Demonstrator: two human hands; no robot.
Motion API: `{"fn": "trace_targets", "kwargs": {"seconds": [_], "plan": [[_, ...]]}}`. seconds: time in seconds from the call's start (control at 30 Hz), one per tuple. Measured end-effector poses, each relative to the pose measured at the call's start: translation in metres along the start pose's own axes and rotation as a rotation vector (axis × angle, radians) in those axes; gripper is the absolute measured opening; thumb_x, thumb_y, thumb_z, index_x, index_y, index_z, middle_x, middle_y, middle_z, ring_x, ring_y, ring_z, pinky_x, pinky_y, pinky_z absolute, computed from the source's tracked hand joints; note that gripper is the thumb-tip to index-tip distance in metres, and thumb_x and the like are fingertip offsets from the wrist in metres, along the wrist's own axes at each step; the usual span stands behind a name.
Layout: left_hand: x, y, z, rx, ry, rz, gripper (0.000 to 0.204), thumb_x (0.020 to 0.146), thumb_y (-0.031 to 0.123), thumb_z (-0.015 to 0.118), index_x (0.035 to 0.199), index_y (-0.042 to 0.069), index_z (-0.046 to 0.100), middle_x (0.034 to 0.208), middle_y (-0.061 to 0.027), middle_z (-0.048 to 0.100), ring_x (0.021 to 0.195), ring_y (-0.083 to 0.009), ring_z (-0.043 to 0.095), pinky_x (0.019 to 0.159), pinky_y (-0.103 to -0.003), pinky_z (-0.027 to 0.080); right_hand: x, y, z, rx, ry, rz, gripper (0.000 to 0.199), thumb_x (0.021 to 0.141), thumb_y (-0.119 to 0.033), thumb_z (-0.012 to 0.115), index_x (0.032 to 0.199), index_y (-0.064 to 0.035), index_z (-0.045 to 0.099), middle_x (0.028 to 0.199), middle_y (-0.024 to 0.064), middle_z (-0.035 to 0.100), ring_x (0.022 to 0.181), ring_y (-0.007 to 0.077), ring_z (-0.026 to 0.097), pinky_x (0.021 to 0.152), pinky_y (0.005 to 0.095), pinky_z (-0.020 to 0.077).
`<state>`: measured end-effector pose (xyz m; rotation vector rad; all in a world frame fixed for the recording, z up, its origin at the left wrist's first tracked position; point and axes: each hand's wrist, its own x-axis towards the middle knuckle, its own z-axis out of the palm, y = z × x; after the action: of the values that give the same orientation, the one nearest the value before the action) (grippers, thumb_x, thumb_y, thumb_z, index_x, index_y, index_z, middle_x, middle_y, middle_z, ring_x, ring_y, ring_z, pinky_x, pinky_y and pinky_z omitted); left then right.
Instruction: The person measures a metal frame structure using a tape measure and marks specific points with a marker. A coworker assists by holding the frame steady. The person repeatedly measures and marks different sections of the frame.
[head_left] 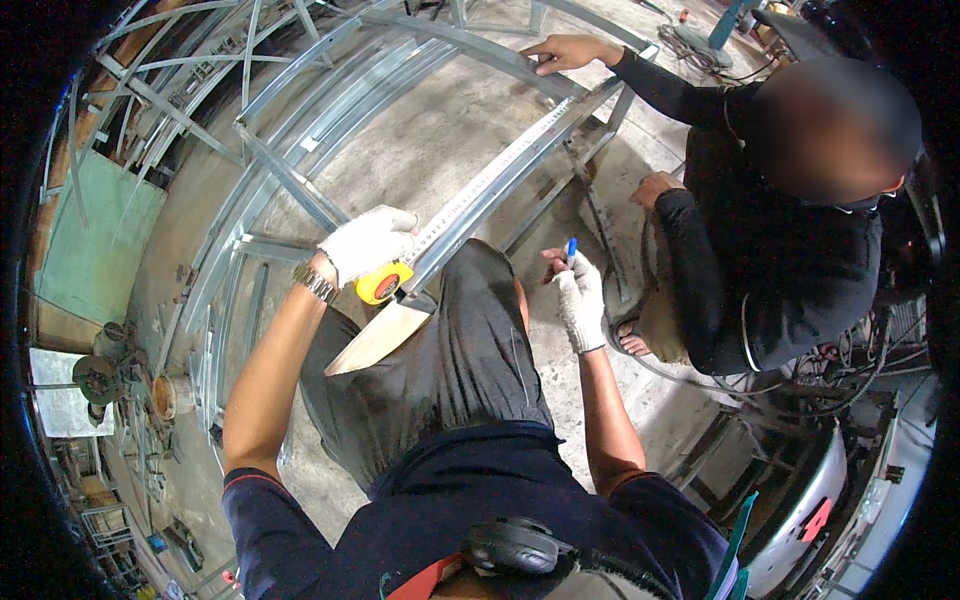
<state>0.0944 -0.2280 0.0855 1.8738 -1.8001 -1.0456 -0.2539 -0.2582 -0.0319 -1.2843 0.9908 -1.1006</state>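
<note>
My left hand (368, 240), in a white work glove, grips a yellow tape measure case (384, 284). Its tape blade (495, 170) runs up and to the right along a galvanised steel channel (520, 175). My right hand (579, 296), also gloved, holds a blue marker pen (571, 248) upright just right of my raised knee. A second person in dark clothes crouches at the right; one of their hands (565, 52) presses on the far end of the frame where the tape ends, the other hand (655, 187) rests near their knee.
A curved steel frame (300, 110) of several channels lies on the concrete floor (420, 140). A flat wooden piece (375, 340) lies under the tape case. Green sheet (95, 245) and round metal parts (100, 380) sit at the left; cables and machinery (800, 500) crowd the lower right.
</note>
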Motion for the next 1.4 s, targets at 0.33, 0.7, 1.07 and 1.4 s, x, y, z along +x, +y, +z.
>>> {"fn": "trace_targets", "kwargs": {"seconds": [0.33, 0.7, 1.07, 1.4], "plan": [[0.0041, 0.0031, -0.005, 0.014, -0.119, -0.061, 0.04, 0.095, 0.024, 0.065, 0.124, -0.003, 0.066, 0.122, -0.0154, 0.068, 0.114, -0.0235, 0.064, 0.1, -0.033, 0.05, -0.0042, -0.0057, -0.001, -0.019, 0.007, -0.003, 0.02, 0.1, -0.013, 0.056, 0.111, -0.0033, 0.071, 0.077, -0.0041, 0.057, 0.071, 0.006, 0.049, 0.064, 0.0248, 0.0392], [0.0029, 0.0019, -0.004, -0.114, -0.101, -0.124, 0.04, 0.096, 0.022, 0.066, 0.128, -0.001, 0.066, 0.128, -0.0164, 0.066, 0.12, -0.0257, 0.063, 0.104, -0.034, 0.049, -0.0035, 0.0022, -0.001, -0.045, -0.008, -0.025, 0.022, 0.1, -0.015, 0.056, 0.111, -0.0026, 0.071, 0.076, -0.0033, 0.055, 0.072, 0.0067, 0.048, 0.065, 0.0253, 0.0389], [0.0036, 0.004, -0.0058, -0.044, -0.13, -0.122, 0.039, 0.096, 0.021, 0.066, 0.127, -0.002, 0.065, 0.128, -0.0166, 0.065, 0.12, -0.0251, 0.063, 0.103, -0.034, 0.049, -0.0023, -0.0015, -0.0012, -0.08, -0.038, -0.018, 0.024, 0.103, -0.017, 0.056, 0.111, -0.0004, 0.071, 0.079, 0.0013, 0.06, 0.073, 0.0122, 0.059, 0.07, 0.0278, 0.045], [0.0006, 0.0088, -0.0068, -0.07, -0.128, -0.14, 0.039, 0.095, 0.019, 0.067, 0.128, -0.002, 0.065, 0.126, -0.016, 0.066, 0.118, -0.0239, 0.063, 0.102, -0.033, 0.05, -0.0015, 0.0025, 0.0006, -0.033, -0.035, -0.018, 0.022, 0.102, -0.013, 0.056, 0.111, 0.0012, 0.07, 0.079, 0.0015, 0.06, 0.074, 0.0123, 0.06, 0.071, 0.0284, 0.0468]]}}
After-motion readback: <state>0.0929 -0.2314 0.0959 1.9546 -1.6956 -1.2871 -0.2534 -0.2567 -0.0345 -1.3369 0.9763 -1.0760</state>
